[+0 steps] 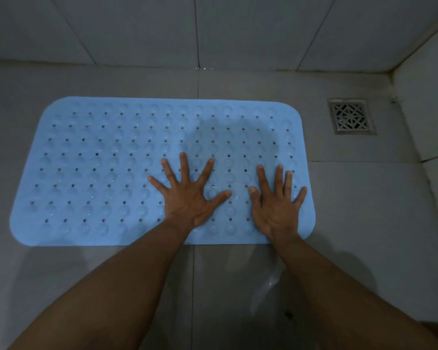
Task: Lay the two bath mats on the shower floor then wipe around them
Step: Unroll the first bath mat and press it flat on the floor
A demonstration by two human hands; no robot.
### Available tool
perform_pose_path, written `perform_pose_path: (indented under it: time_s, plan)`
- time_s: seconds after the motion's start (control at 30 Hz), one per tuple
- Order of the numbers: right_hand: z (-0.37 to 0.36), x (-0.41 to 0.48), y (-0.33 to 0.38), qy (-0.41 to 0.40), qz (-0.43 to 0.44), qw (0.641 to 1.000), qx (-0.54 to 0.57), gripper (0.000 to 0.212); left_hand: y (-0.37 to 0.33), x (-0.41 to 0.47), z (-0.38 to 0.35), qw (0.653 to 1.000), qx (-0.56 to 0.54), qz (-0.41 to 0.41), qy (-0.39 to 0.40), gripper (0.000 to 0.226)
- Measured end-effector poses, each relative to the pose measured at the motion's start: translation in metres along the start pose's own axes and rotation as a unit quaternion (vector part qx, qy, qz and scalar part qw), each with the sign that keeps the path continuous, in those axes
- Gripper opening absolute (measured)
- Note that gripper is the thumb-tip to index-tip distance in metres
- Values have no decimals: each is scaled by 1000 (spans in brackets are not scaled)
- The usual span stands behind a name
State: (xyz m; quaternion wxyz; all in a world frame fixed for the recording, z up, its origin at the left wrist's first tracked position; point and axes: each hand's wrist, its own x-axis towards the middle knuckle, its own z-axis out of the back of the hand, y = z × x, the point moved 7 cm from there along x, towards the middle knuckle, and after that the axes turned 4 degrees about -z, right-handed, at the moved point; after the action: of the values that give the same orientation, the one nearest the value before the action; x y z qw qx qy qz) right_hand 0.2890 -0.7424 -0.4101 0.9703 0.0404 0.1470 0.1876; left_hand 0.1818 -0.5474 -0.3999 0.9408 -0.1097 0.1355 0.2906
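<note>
Head view: blue bath mat [106, 170] lies flat on the grey tiled shower floor [352, 210], long side parallel to the back wall [213, 29]. Left hand [187, 195] and right hand [276, 205] both rest palm-down on the mat's right half, near its front edge, fingers spread, gripping nothing. Square metal floor drain [350, 116] sits to the right of the mat, beyond its far right corner, apart from it. Only one mat is visible.

We see one bath mat [111, 168] flat on the shower floor [352, 210], both hands on its right half, the drain [350, 116] to its right.
</note>
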Motion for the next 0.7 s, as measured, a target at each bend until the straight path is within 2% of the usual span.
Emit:
perform_pose_path:
  time_s: [0.1,0.2,0.27,0.43,0.7]
  plan:
    - [2,0,3,31,-7,999,-18,60,2,-1,1,1000,-14,-12,9,90]
    - [9,3,8,98,-22,995,-31,65,10,-3,7,999,-13,-28,21,86]
    - [22,3,16,117,-37,992,-36,69,20,-4,20,999,-2,-45,5,81]
    - [70,0,86,75,-1,997,15,73,80,-5,72,991,38,-94,-82,68]
    - [128,-4,269,23,134,991,-4,71,238,-11,169,983,74,-44,-160,66]
